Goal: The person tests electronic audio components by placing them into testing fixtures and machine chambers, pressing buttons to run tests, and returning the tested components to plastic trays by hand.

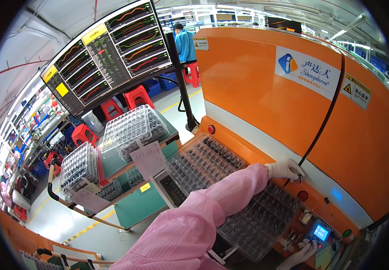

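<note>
My left hand (285,170), in a white glove and pink striped sleeve, reaches across to the front of the orange machine (248,67). Its fingers are pinched on a small dark part (300,178) beside the machine's lower edge. Under that arm lie clear plastic trays (194,166) with rows of small dark parts in their cells. My right hand (303,255), also gloved, is low at the right next to a small device with a lit blue screen (320,232). Its fingers are curled, and what they hold, if anything, is too small to make out.
A large monitor (109,54) with graphs stands on a black post. Stacked trays (133,128) and paper sheets (148,159) lie on a green-topped cart at the left. Red buttons (302,195) sit on the machine front. Red stools (138,96) and a person in blue (185,45) are behind.
</note>
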`<state>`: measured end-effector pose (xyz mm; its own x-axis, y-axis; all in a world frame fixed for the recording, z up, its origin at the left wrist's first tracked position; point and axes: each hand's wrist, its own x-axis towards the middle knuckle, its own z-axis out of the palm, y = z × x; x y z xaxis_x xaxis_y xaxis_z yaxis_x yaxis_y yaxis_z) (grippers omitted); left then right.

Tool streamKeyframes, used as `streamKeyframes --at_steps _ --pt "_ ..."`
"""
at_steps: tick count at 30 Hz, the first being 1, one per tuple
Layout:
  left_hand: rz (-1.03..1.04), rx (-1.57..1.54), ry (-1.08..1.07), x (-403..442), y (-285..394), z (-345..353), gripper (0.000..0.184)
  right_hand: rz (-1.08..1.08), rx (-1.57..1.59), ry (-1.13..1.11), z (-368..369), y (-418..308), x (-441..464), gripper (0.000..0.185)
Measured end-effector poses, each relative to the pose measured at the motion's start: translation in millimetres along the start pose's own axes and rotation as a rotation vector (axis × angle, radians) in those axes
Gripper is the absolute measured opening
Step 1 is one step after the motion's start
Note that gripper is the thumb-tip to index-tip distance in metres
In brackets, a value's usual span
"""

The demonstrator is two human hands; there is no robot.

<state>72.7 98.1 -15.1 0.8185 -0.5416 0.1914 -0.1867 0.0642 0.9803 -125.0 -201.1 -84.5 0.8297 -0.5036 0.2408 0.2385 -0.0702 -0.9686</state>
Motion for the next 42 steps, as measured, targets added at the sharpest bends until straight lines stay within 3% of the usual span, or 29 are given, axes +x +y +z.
streamKeyframes --at_steps 5,9,36,42 --pt "-0.003 -0.001 0.006 -0.5 1.8 1.3 0.026 0.017 0.042 0.016 2.7 -1.8 -1.1 0.027" --pt "0.0 -0.021 -0.003 -0.4 1.9 1.2 0.026 -0.005 -0.013 -0.028 -13.0 49.3 13.1 0.028" --pt "0.016 -0.006 0.006 -1.1 4.1 2.7 0.025 0.009 -0.051 -0.026 -12.4 40.9 11.1 0.028" --pt "-0.013 0.083 0.104 -4.7 10.2 6.0 0.027 0.006 -0.105 -0.011 -2.0 30.4 9.0 0.029"
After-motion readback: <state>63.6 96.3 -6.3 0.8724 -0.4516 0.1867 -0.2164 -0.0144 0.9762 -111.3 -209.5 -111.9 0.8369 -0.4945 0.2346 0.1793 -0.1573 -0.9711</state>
